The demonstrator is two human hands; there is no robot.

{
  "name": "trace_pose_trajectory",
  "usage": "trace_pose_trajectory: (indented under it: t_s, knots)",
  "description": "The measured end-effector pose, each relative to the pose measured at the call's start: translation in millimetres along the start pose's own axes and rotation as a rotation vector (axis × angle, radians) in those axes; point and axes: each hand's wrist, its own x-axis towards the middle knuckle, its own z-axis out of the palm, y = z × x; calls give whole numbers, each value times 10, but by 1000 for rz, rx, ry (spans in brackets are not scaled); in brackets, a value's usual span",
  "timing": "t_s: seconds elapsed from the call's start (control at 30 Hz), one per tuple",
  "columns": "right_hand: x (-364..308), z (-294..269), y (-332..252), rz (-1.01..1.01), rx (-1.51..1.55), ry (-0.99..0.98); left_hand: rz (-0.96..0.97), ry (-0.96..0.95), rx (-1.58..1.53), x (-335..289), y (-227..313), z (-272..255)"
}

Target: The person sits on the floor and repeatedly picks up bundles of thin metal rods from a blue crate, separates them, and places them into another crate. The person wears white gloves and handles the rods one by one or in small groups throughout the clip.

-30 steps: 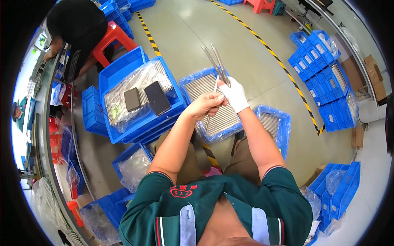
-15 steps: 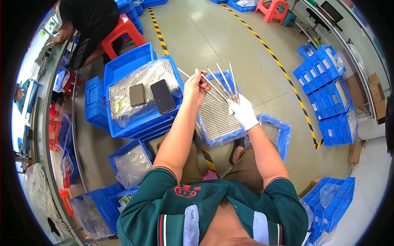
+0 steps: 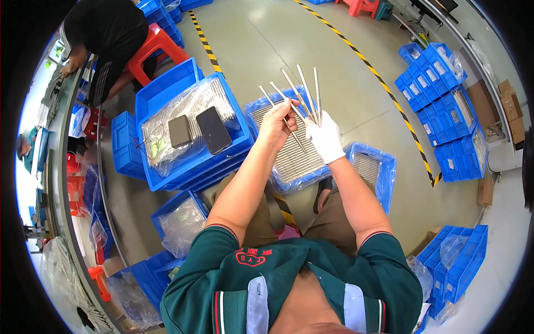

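Spreading grey and smooth through the workshop, the floor [image 3: 250,39] is crossed by two lines of black-and-yellow tape [image 3: 392,96], both running away from the seated person. Along the left side runs a long workbench [image 3: 61,161], its edge bowed by the lens, where a co-worker [image 3: 108,28] in dark clothes leans in beside a red stool [image 3: 157,47]. Brown cardboard [image 3: 512,125] stands by the right-hand wall, near a tall stack of blue bins [image 3: 423,83] with clear plastic poking from the top; more blue bins sit lower down on that side. Directly below the hands, a plastic-lined blue crate [image 3: 303,186] holds metal rods laid side by side in a close layer. Just right of it, a second lined crate [image 3: 387,172] also contains rods. To the left, a crate stack [image 3: 200,175] carries a rod layer under clear plastic, and on that plastic lie a black phone [image 3: 213,131] and a small dark case [image 3: 179,131]. Crumpled plastic [image 3: 186,225] fills much of the bin below. Above the lined crate, the gloved right hand [image 3: 326,139] grips several slim rods [image 3: 317,92] near their lower ends, the upper ends fanned outward, while the bare left hand [image 3: 275,125], close beside it, pinches a slanting rod between thumb and fingers.
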Motion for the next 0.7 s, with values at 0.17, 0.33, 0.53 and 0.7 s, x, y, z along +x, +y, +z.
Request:
trace_pose_trajectory:
  t_s: [0.17, 0.33, 0.53, 0.7]
  knots:
    - [-33, 6, -66, 21, 4, -20, -9, 40, 109, -49, 55, -19]
    - [-60, 51, -72, 25, -3, -21, 82, 78, 201, -44, 31, -60]
    - [-22, 114, -58, 59, 110, 1, 75, 77, 240, -138, -69, 65]
    - [-7, 141, -69, 14, 38, 99, -35, 26, 190, -228, -247, 142]
